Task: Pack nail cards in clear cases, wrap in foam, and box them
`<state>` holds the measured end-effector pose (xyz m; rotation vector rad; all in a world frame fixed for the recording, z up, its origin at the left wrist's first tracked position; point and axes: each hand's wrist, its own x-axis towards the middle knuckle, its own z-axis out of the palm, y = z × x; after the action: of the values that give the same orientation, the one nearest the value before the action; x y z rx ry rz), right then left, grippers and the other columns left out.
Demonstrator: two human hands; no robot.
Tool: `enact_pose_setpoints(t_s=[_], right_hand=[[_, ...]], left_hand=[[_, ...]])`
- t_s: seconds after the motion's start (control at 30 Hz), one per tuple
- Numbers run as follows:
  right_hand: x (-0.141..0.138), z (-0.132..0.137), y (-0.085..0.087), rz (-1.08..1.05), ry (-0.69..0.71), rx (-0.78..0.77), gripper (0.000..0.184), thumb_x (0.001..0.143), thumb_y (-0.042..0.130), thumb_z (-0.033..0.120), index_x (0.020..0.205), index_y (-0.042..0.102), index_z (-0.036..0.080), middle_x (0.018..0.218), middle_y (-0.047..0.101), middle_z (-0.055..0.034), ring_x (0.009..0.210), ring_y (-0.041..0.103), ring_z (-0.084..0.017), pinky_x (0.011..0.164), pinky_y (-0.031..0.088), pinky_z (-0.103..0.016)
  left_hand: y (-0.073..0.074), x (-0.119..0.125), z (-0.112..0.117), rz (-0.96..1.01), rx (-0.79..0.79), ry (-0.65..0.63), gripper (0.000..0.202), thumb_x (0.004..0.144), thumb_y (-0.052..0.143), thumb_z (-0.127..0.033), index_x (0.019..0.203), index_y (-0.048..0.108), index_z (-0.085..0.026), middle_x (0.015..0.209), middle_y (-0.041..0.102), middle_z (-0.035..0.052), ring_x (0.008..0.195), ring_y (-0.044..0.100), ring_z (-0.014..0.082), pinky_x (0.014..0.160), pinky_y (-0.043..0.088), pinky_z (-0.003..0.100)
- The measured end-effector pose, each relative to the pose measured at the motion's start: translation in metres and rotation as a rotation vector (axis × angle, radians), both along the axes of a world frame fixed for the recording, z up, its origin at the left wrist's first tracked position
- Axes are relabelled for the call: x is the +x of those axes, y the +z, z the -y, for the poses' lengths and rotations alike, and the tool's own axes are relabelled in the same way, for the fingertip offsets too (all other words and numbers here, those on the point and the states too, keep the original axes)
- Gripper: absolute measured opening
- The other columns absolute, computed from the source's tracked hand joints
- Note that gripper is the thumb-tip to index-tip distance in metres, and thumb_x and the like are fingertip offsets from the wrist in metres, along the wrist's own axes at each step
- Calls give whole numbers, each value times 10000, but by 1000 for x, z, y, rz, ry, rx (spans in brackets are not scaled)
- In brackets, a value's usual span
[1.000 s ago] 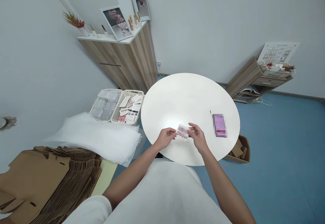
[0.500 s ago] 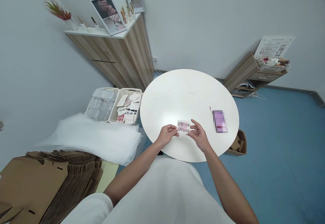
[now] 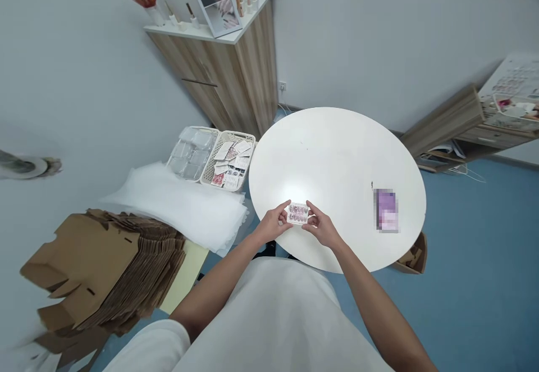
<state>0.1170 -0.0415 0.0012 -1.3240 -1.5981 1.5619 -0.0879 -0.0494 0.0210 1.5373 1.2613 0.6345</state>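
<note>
A small pack of press-on nails (image 3: 298, 213), with two rows of pink and purple nails on white, is held up over the near edge of the round white table (image 3: 337, 147). My left hand (image 3: 272, 225) pinches its left edge between thumb and fingers. On the opposite edge, my right hand (image 3: 324, 228) grips it the same way. Farther right on the table lies a purple, pixelated flat object (image 3: 386, 210) whose kind I cannot make out.
Left of the table stand a basket of nail cards (image 3: 229, 161) and a basket of clear plastic packs (image 3: 191, 153). Nearer lie white translucent sheets (image 3: 168, 198) and stacked flattened cardboard boxes (image 3: 105, 265). A cardboard box (image 3: 415, 257) sits beneath the table's right side.
My view has turned, so the table and baskets appear farther right. My right fingers, looser before, now close on the right edge, and the pack is held more squarely between both hands.
</note>
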Motion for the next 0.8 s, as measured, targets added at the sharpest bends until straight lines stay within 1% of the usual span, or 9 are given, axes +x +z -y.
enact_pose_setpoints(t_s=[0.07, 0.13, 0.23, 0.33, 0.47, 0.53, 0.63, 0.8], right_hand=[[-13, -6, -3, 49, 59, 27, 787, 667, 602, 254, 1333, 183, 282, 923, 459, -14, 637, 493, -81, 696, 459, -313], [-27, -12, -6, 102, 93, 59, 780, 680, 581, 246, 1334, 159, 290, 951, 456, -21, 647, 493, -85, 695, 460, -317], [-48, -24, -11, 154, 116, 100, 694, 704, 546, 247, 1309, 209, 291, 958, 465, -24, 663, 498, -96, 684, 461, -314], [-69, -37, -19, 179, 112, 126, 639, 714, 536, 249, 1285, 250, 276, 924, 480, -17, 672, 499, -106, 695, 459, -315], [-98, -55, -34, 265, 68, 178, 634, 694, 570, 256, 1266, 295, 251, 916, 486, -31, 732, 491, -141, 711, 455, -332], [-111, -63, -44, 323, 53, 182, 631, 682, 587, 258, 1255, 322, 234, 914, 485, -43, 739, 485, -156, 702, 456, -341], [-128, -72, -58, 382, 47, 130, 631, 684, 583, 252, 1259, 326, 210, 918, 494, -56, 749, 497, -169, 699, 455, -347], [-146, -83, -74, 483, 59, 54, 646, 699, 555, 231, 1285, 286, 194, 968, 509, -66, 843, 511, -188, 730, 436, -330]], left_hand=[[-8, -10, 0, -52, 1, 36, 640, 710, 581, -268, 1288, 304, -262, 796, 515, -27, 659, 519, 85, 693, 443, 252], [-15, -21, -2, -88, -4, 68, 645, 707, 583, -266, 1287, 303, -252, 798, 516, -25, 668, 522, 89, 696, 444, 251], [-25, -39, -8, -117, 2, 115, 659, 707, 581, -263, 1292, 281, -236, 795, 514, -23, 656, 523, 88, 687, 446, 248], [-34, -55, -17, -132, 18, 185, 677, 708, 577, -251, 1298, 248, -215, 821, 514, -12, 647, 525, 86, 689, 449, 252], [-50, -74, -33, -184, 5, 249, 553, 707, 576, -231, 1218, 369, -195, 860, 529, 14, 682, 532, 100, 715, 451, 271], [-58, -81, -42, -218, -10, 260, 506, 703, 575, -209, 1182, 411, -190, 891, 533, 32, 724, 532, 120, 721, 453, 280], [-69, -90, -54, -279, -34, 260, 495, 696, 567, -189, 1170, 425, -185, 964, 500, 63, 771, 522, 147, 705, 458, 289], [-83, -97, -71, -349, -96, 177, 447, 720, 520, -218, 1156, 429, -184, 993, 440, 77, 823, 512, 174, 683, 456, 289]])
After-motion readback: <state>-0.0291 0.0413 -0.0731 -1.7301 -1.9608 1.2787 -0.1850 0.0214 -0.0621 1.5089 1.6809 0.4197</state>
